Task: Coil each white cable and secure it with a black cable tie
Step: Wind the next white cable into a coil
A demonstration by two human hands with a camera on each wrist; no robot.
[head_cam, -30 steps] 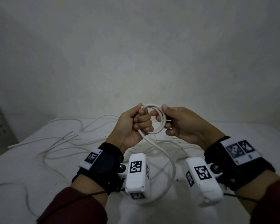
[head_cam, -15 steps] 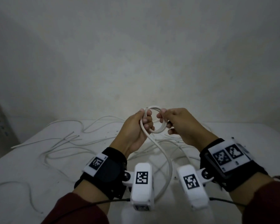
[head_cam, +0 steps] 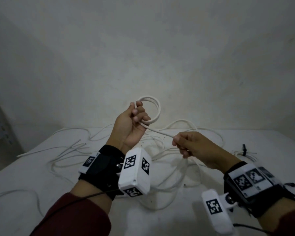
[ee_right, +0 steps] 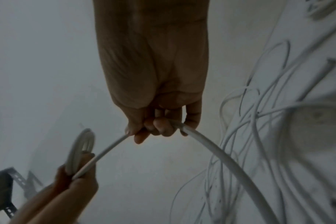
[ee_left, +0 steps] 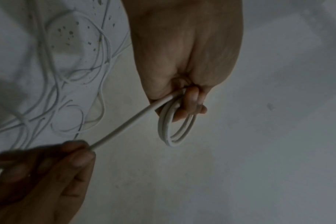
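Two hands share one white cable (head_cam: pixel 160 132) above the worktop (head_cam: pixel 32 171) — the left hand (head_cam: pixel 131 124), raised, curls its fingers round a small coil (head_cam: pixel 156 108) of several turns, the right hand (head_cam: pixel 192 147), lower, pinches the straight run leaving it. Beyond, loose white cables (head_cam: pixel 66 150) sprawl over the worktop — a black cable tie (head_cam: pixel 244 149) lies at its right.

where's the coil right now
In the head view the coil is held up in the left hand, above the table's far edge, left of the right hand, which pinches its free run.
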